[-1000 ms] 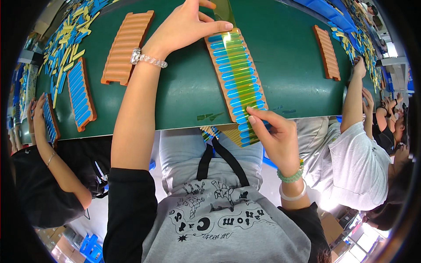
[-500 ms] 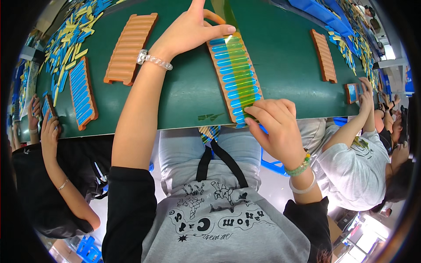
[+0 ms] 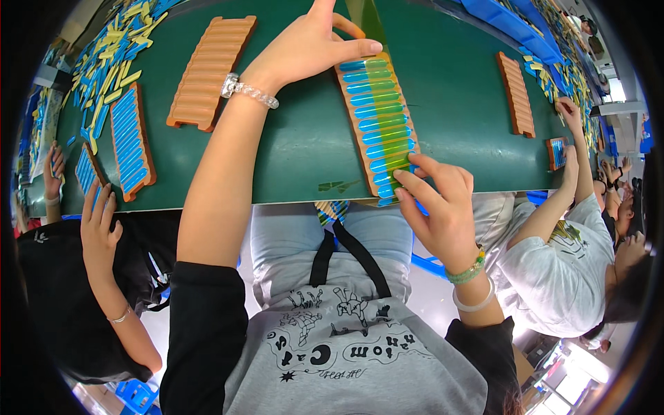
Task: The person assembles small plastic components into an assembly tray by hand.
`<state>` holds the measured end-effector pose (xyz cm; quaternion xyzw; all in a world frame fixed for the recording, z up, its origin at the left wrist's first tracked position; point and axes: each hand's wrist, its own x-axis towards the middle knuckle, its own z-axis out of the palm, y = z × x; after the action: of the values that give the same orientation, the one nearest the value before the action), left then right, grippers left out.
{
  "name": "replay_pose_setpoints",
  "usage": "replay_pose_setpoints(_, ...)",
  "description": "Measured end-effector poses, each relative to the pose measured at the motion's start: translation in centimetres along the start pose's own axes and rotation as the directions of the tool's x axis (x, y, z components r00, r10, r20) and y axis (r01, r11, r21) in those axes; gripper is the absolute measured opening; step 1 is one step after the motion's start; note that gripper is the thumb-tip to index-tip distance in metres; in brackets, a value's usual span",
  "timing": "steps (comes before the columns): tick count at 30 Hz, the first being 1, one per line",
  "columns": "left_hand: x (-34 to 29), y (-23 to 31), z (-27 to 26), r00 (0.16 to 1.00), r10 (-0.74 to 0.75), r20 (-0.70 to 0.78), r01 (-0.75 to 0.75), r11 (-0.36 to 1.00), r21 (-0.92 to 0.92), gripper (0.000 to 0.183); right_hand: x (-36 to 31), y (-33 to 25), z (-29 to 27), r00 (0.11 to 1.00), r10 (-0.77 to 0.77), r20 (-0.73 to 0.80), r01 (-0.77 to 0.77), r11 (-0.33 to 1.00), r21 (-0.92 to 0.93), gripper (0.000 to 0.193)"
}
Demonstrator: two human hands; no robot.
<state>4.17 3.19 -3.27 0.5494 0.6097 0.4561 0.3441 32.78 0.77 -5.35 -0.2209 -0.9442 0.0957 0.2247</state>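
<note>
Closest in are the person's grey shirt (image 3: 353,353) and a small bundle of coloured pieces (image 3: 330,209) by the lap, just below the bench edge. Next, the right hand (image 3: 443,200) has its fingertips at the near end of a yellow-green see-through tape (image 3: 389,117); I cannot tell whether that grip is pinching it or only pressing. The orange tray (image 3: 355,129) lies lengthwise in front of the person, its near end at the bench edge. Its visible slots are filled with blue pieces (image 3: 358,88), and the tape runs over them from end to end, so filling looks finished and the covering well along. At the far end the left hand (image 3: 304,52) has its grip closed on the tape, which stretches on past the tray, apparently uncut. The dark green bench (image 3: 297,152) is glossy, with tape scraps (image 3: 339,187) near its edge. To the left stand a filled tray (image 3: 143,185) without visible tape and a ridged tray (image 3: 211,72) showing no pieces; another ridged tray (image 3: 517,93) lies to the right. Beyond are a loose heap (image 3: 117,62) of blue and yellow pieces, a blue bin (image 3: 512,28), and co-workers along both sides of the crowded room.
</note>
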Motion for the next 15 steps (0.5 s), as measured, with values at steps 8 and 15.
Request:
replay_pose_setpoints(8, -0.2, 0.5, 0.2, 1.0, 0.014, 0.012, -0.014, 1.0, -0.006, 0.117, -0.2, -1.0, -0.6, 0.997, 0.039, 0.065, -0.035, 0.997, -0.066, 0.037)
replay_pose_setpoints(15, -0.2, 0.6, 0.2, 1.0, 0.017, 0.02, -0.017, 1.0, -0.008, 0.116, 0.2, -1.5, -0.8, 0.993, 0.06, 0.104, -0.05, 0.994, -0.092, 0.042)
